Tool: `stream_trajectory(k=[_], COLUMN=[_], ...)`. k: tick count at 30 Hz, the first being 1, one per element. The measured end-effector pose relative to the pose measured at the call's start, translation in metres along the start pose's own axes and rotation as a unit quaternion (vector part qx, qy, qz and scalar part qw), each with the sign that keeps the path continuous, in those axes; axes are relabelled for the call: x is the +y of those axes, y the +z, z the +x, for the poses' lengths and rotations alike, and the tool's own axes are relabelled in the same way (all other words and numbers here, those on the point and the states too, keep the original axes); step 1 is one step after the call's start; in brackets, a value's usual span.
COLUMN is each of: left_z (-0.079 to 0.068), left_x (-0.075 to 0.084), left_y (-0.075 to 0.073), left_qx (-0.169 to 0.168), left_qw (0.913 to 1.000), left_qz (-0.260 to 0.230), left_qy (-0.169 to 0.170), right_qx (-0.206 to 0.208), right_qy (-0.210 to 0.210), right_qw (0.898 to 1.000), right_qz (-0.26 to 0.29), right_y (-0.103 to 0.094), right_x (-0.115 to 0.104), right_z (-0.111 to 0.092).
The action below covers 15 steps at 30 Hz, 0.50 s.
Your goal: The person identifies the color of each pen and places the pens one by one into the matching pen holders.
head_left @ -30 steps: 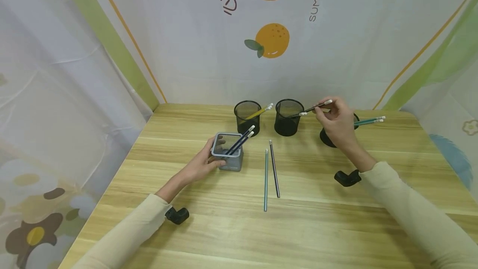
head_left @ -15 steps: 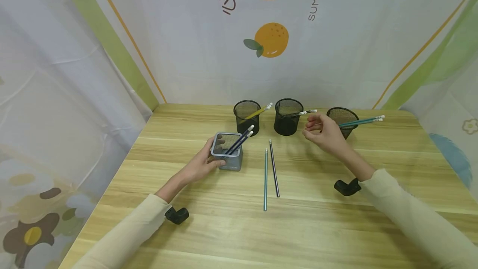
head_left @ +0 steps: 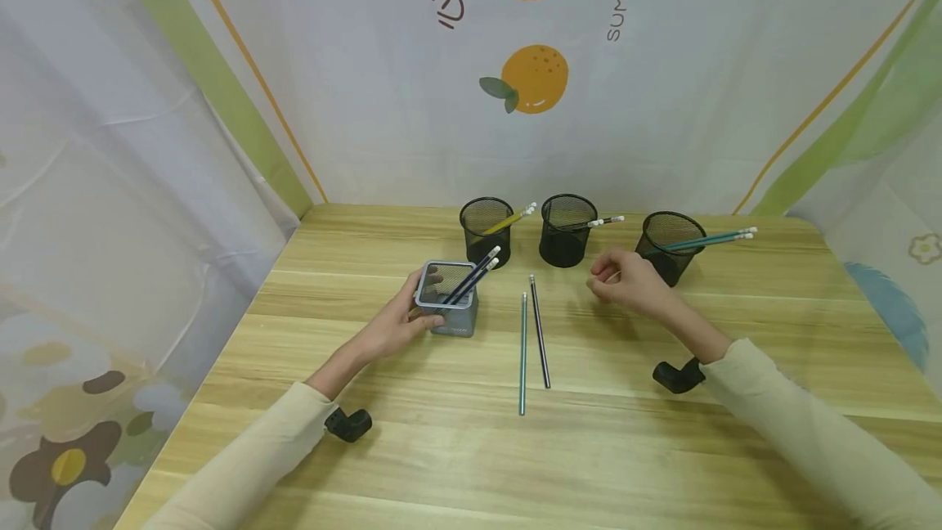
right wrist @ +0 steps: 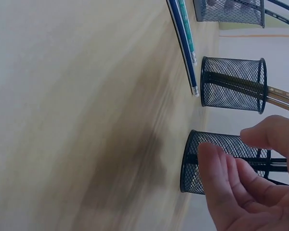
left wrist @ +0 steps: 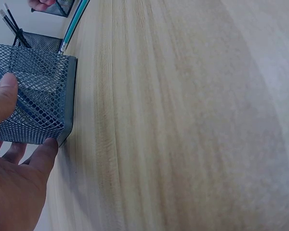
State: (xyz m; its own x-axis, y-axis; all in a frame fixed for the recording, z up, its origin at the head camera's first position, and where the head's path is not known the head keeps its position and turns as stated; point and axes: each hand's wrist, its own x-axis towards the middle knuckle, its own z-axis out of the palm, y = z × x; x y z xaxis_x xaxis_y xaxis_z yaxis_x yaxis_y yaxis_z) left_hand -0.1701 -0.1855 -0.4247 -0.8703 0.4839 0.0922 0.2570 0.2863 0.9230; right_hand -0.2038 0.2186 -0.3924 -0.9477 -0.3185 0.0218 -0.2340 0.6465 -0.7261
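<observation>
My left hand (head_left: 390,330) holds the grey square mesh pencil holder (head_left: 458,321) by its left side, thumb in front. Two dark blue pencils (head_left: 471,279) lean in that holder. My right hand (head_left: 633,280) hovers over the table with fingers loosely bent and nothing between them; the right wrist view shows thumb and fingers apart. Behind it stand the middle black mesh cup (head_left: 564,250) with black pencils (head_left: 605,222) and the right cup (head_left: 667,270) with teal pencils (head_left: 714,240). Between the hands, a teal pencil (head_left: 523,358) and a dark blue pencil (head_left: 540,335) lie on the table.
A left black mesh cup (head_left: 487,250) holding yellow pencils (head_left: 509,222) stands behind the grey holder. The wooden table (head_left: 441,448) ends at a printed curtain (head_left: 412,145) at the back. Black curved pieces (head_left: 348,424) stick out by both wrists.
My right hand let go of a black pencil, which now leans in the middle cup. The hand then moved left and toward me, uncovering the right cup. My left hand stayed put.
</observation>
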Motion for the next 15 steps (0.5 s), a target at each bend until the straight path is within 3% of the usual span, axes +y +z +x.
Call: stream_trajectory(k=[15], left_z=[0.001], left_x=[-0.003], left_y=[-0.001], left_qx=[0.0], left_qw=[1.0], left_qz=[-0.004], left_qy=[0.007], right_qx=[-0.034], right_qy=[0.027], right_qw=[0.999], right_qz=[0.016], right_y=[0.014], right_x=[-0.001], right_z=[0.0])
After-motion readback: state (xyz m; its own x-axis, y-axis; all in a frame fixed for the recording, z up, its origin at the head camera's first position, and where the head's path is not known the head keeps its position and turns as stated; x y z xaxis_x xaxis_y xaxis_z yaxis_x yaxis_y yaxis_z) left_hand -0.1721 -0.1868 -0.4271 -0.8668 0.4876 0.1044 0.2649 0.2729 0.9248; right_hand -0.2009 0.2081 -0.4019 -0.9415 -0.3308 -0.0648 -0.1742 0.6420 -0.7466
